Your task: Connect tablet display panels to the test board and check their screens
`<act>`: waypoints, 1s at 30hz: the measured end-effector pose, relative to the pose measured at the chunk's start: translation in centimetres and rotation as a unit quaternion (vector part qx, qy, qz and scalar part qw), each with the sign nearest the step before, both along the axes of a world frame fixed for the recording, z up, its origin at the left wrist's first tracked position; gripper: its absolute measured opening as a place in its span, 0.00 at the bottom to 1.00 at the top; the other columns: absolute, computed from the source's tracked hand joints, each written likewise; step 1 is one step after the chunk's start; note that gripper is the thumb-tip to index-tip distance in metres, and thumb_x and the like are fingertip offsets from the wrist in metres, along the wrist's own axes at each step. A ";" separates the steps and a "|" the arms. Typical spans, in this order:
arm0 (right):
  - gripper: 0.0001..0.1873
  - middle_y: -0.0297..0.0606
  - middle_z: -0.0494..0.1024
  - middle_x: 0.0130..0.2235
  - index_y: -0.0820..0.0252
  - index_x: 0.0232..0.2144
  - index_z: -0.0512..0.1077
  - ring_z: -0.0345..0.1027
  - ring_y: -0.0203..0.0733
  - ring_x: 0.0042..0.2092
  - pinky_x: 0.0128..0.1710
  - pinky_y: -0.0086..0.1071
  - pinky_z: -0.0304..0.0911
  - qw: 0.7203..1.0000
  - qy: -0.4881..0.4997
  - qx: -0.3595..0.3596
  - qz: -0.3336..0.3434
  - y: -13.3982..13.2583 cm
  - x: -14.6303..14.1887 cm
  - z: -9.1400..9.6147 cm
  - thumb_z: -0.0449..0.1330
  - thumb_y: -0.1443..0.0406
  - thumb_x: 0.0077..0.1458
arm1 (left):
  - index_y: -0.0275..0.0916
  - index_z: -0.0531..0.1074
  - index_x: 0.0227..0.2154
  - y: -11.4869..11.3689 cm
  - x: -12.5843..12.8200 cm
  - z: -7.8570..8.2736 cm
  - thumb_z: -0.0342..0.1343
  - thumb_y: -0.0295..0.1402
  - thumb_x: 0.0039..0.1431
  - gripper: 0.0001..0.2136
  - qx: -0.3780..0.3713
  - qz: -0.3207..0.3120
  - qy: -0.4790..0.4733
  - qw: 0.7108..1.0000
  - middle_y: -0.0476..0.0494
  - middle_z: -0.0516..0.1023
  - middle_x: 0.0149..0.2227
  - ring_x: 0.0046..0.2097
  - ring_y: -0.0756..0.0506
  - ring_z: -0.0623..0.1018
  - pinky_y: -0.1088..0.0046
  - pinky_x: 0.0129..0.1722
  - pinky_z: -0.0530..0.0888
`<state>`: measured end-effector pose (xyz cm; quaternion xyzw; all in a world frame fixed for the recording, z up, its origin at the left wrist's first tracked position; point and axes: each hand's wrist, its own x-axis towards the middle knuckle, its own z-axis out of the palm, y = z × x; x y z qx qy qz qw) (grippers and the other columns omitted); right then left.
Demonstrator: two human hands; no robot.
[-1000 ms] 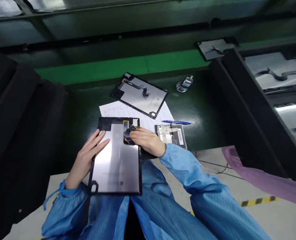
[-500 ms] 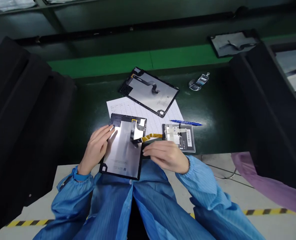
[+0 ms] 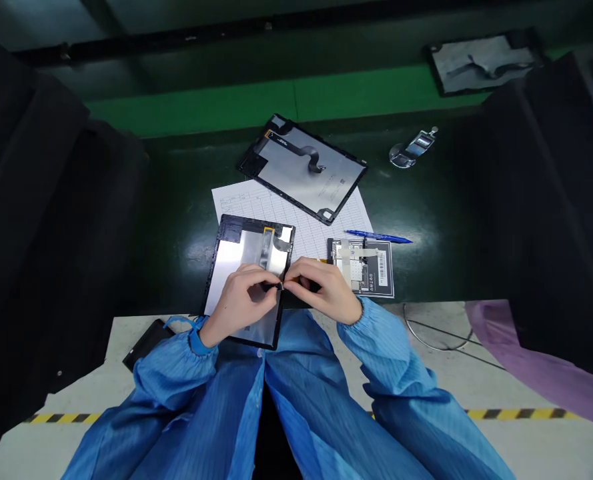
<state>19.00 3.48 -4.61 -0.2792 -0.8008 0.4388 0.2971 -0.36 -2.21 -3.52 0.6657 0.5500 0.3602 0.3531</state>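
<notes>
A tablet screen panel (image 3: 226, 263) lies back up at the table's front edge, overhanging my lap. Over it, my left hand (image 3: 241, 300) pinches the dark end of the panel's flat flex cable (image 3: 267, 248) between thumb and fingers. My right hand (image 3: 329, 288) meets it fingertip to fingertip, closed on the end of an orange ribbon cable (image 3: 323, 261). That ribbon runs to a small circuit board unit (image 3: 353, 270) with tape strips and a labelled black part. The fingers hide most of the ribbon and the point where both cable ends meet.
Behind, a second screen panel (image 3: 301, 173) rests on a printed sheet (image 3: 233, 197). A blue pen (image 3: 379, 237) lies above the board unit. A small metal stand (image 3: 411, 150) is at the back right. Another panel (image 3: 483, 63) lies farther off. Black padded blocks (image 3: 536, 193) flank the table.
My left hand has left the panel's left edge and moved right to grip the flex cable end. My right hand has closed on the orange ribbon's end beside it. The view has shifted slightly.
</notes>
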 end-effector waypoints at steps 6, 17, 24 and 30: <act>0.10 0.36 0.73 0.32 0.60 0.35 0.72 0.63 0.34 0.29 0.30 0.29 0.59 1.000 0.001 -0.010 0.028 0.1 -0.5 0.2 0.55 0.62 0.66 | 0.40 0.65 0.22 0.4 0.3 0.3 0.53 0.24 0.52 0.06 -0.051 -0.012 -0.044 0.998 0.51 0.70 0.24 0.30 0.49 0.70 0.71 0.33 0.66; 0.14 0.40 0.77 0.39 0.58 0.40 0.72 0.69 0.38 0.35 0.36 0.32 0.63 0.998 -0.056 -0.015 -0.015 1.7 -0.3 1.3 0.50 0.58 0.68 | 0.39 0.73 0.34 -1.4 -2.5 0.5 0.54 0.29 0.58 0.04 0.011 0.000 -0.035 0.999 0.42 0.78 0.37 0.42 0.43 0.77 0.63 0.45 0.73; 0.19 0.50 0.74 0.50 0.64 0.51 0.68 0.67 0.53 0.51 0.52 0.48 0.63 0.967 -0.219 0.099 -0.081 5.8 -0.7 1.0 0.46 0.59 0.67 | 0.36 0.50 0.68 -6.9 -5.4 -0.9 0.60 0.26 0.55 0.39 0.027 -0.221 0.295 0.929 0.31 0.51 0.70 0.70 0.33 0.51 0.42 0.66 0.53; 0.15 0.44 0.76 0.35 0.63 0.38 0.74 0.68 0.45 0.37 0.39 0.39 0.66 0.968 -0.240 0.053 -0.051 8.2 -2.9 1.0 0.53 0.58 0.63 | 0.31 0.67 0.58 -8.8 -7.1 -0.8 0.46 0.22 0.65 0.19 0.279 -0.164 0.351 0.878 0.33 0.73 0.59 0.64 0.38 0.67 0.53 0.65 0.63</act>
